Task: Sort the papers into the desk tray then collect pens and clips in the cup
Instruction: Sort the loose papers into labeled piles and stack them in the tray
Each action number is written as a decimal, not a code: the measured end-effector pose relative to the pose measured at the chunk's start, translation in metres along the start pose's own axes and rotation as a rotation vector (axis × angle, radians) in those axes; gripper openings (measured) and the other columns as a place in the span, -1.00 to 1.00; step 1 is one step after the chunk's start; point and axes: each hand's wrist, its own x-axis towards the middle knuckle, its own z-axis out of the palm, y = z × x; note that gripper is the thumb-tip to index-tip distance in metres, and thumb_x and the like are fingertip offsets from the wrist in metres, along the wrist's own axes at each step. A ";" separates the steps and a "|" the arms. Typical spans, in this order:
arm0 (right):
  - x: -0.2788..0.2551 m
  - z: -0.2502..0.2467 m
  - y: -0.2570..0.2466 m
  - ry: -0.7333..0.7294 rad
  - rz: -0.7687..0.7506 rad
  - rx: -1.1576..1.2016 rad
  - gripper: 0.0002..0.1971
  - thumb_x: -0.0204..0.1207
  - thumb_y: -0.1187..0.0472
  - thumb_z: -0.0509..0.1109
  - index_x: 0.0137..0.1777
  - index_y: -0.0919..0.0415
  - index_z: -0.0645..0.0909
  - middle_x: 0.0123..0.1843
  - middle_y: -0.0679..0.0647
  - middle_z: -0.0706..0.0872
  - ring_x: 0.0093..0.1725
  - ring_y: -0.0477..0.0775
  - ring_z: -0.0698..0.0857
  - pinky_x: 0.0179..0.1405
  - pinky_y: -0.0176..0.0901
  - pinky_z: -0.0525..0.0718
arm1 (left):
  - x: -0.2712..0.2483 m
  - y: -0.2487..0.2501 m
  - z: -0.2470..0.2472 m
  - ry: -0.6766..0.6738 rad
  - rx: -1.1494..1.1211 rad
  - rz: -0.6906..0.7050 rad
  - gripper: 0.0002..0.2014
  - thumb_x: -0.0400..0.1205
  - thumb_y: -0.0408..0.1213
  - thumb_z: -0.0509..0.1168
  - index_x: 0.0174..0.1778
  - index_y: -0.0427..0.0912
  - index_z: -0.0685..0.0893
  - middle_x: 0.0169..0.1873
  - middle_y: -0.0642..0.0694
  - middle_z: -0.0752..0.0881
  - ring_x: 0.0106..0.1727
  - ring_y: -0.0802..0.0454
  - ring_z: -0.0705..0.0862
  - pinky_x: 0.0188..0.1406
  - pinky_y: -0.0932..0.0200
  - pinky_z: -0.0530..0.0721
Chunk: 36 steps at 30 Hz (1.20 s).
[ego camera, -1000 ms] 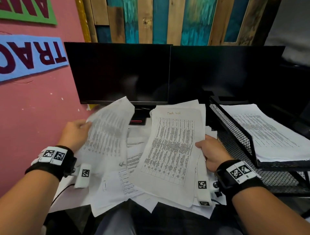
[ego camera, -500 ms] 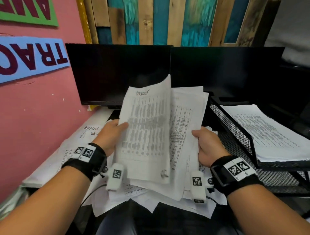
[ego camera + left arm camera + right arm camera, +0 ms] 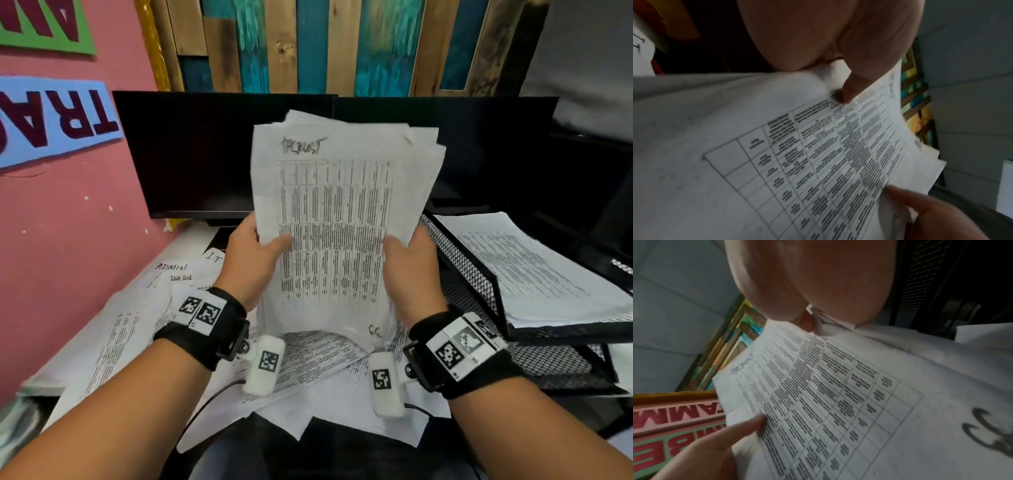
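I hold a stack of printed papers (image 3: 339, 219) upright in front of the monitors, its lower edge near the loose sheets below. My left hand (image 3: 255, 255) grips the stack's left edge with the thumb on the front page (image 3: 818, 154). My right hand (image 3: 409, 263) grips its right edge, thumb on the same page (image 3: 828, 394). More loose papers (image 3: 130, 329) lie spread over the desk below and to the left. A black mesh desk tray (image 3: 472, 274) stands to the right with papers (image 3: 534, 267) in its upper tier. No pens, clips or cup are in view.
Two dark monitors (image 3: 212, 154) stand behind the held stack. A pink wall (image 3: 68, 222) with lettered signs closes the left side. A dark cable (image 3: 205, 407) runs under the papers near the desk's front edge.
Both hands brought their separate sheets together into one stack and raised it upright in front of the monitors. The left hand moved in from the left.
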 end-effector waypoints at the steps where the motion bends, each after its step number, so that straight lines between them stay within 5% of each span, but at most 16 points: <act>1: -0.001 0.001 -0.004 0.006 -0.052 0.009 -0.65 0.74 0.38 0.26 0.41 0.03 0.59 0.12 -0.24 0.75 0.08 -0.29 0.73 0.03 -0.42 0.70 | -0.001 0.002 0.000 0.008 0.014 0.027 -0.62 0.71 -0.43 0.38 0.44 -0.09 0.66 0.25 0.03 0.83 0.28 0.10 0.79 0.33 -0.02 0.72; 3: -0.001 0.003 -0.006 -0.006 -0.122 0.026 -0.69 0.74 0.34 0.35 0.36 -0.04 0.57 0.10 -0.27 0.72 0.03 -0.39 0.70 -0.14 -0.66 0.61 | -0.004 0.003 0.000 0.005 0.036 0.081 -0.64 0.74 -0.34 0.36 0.46 -0.05 0.65 0.29 0.07 0.80 0.31 0.13 0.76 0.34 0.00 0.69; 5: -0.004 0.003 -0.004 -0.030 -0.130 0.034 -0.71 0.70 0.30 0.43 0.27 -0.10 0.55 0.08 -0.24 0.74 0.01 -0.37 0.72 -0.17 -0.64 0.62 | -0.007 0.003 0.000 -0.004 0.038 0.094 -0.65 0.73 -0.30 0.40 0.45 -0.05 0.65 0.28 0.06 0.81 0.31 0.12 0.77 0.33 -0.01 0.70; 9: -0.005 0.002 0.010 -0.027 -0.078 0.009 -0.71 0.65 0.24 0.49 0.24 -0.12 0.59 0.14 -0.11 0.81 0.10 -0.14 0.81 0.09 -0.16 0.77 | -0.011 0.001 -0.004 -0.064 -0.008 0.052 -0.59 0.65 -0.32 0.48 0.43 -0.10 0.65 0.26 -0.02 0.82 0.28 0.05 0.80 0.28 -0.02 0.73; 17: 0.000 0.002 0.044 -0.134 0.202 -0.006 -0.40 0.63 0.20 0.53 0.61 -0.01 0.41 0.34 -0.11 0.75 0.33 0.01 0.74 0.38 0.08 0.69 | -0.009 -0.020 0.000 -0.179 0.154 -0.097 -0.67 0.68 -0.23 0.46 0.38 0.00 0.75 0.22 0.12 0.84 0.25 0.16 0.79 0.46 -0.13 0.66; 20: 0.000 0.000 0.058 -0.104 0.287 -0.039 -0.19 0.49 0.04 0.61 0.67 -0.10 0.27 0.52 -0.04 0.60 0.38 0.09 0.67 0.40 0.13 0.66 | -0.011 -0.029 0.002 -0.086 0.102 -0.108 -0.77 0.72 -0.24 0.41 0.28 0.09 0.75 0.14 0.14 0.85 0.18 0.22 0.80 0.41 -0.08 0.70; 23: 0.000 -0.005 0.062 0.001 0.343 -0.002 -0.11 0.56 0.11 0.61 0.75 -0.12 0.14 0.54 -0.01 0.42 0.40 0.12 0.58 0.36 0.07 0.61 | -0.008 -0.026 0.004 0.070 -0.103 -0.090 -0.69 0.75 -0.33 0.36 0.42 -0.10 0.67 0.18 0.10 0.82 0.13 0.30 0.81 0.18 0.22 0.78; 25: 0.000 -0.006 0.064 0.018 0.418 0.077 -0.08 0.53 0.12 0.63 0.73 -0.21 0.11 0.53 0.06 0.54 0.39 0.16 0.65 0.46 0.20 0.64 | -0.003 -0.024 0.003 0.139 -0.275 -0.134 -0.66 0.77 -0.34 0.34 0.48 -0.16 0.63 0.26 0.00 0.81 0.26 0.13 0.79 0.31 0.05 0.75; 27: -0.002 -0.004 0.059 -0.038 0.539 0.222 -0.21 0.57 0.19 0.61 0.66 -0.14 0.24 0.38 0.23 0.76 0.29 0.23 0.78 0.46 0.35 0.68 | 0.001 -0.025 0.000 0.173 -0.384 -0.189 -0.61 0.76 -0.28 0.36 0.53 -0.13 0.61 0.36 -0.04 0.78 0.41 -0.09 0.72 0.50 -0.25 0.60; 30: -0.006 0.001 0.047 -0.164 0.615 0.397 -0.67 0.73 0.28 0.43 0.47 0.20 0.61 0.24 0.24 0.88 0.24 0.32 0.85 0.33 0.34 0.77 | 0.001 -0.026 0.004 0.153 -0.403 -0.234 -0.61 0.76 -0.19 0.34 0.53 -0.09 0.61 0.38 0.00 0.77 0.45 -0.12 0.69 0.54 -0.29 0.54; 34: -0.004 0.002 0.030 -0.189 0.516 0.336 -0.74 0.80 0.37 0.26 0.36 0.21 0.71 0.15 0.13 0.91 0.16 0.19 0.88 0.25 0.21 0.81 | -0.013 -0.031 0.005 0.041 -0.232 -0.261 -0.71 0.82 -0.15 0.25 0.37 -0.20 0.70 0.16 -0.08 0.87 0.18 -0.15 0.84 0.23 -0.17 0.77; 36: 0.002 -0.004 0.017 -0.152 0.472 0.327 -0.71 0.79 0.42 0.21 0.31 0.17 0.72 0.13 0.13 0.91 0.14 0.19 0.87 0.20 0.19 0.83 | -0.019 -0.045 -0.004 -0.066 -0.111 -0.270 -0.59 0.80 -0.03 0.26 0.33 -0.32 0.69 0.10 -0.25 0.87 0.03 -0.26 0.85 -0.01 -0.11 0.80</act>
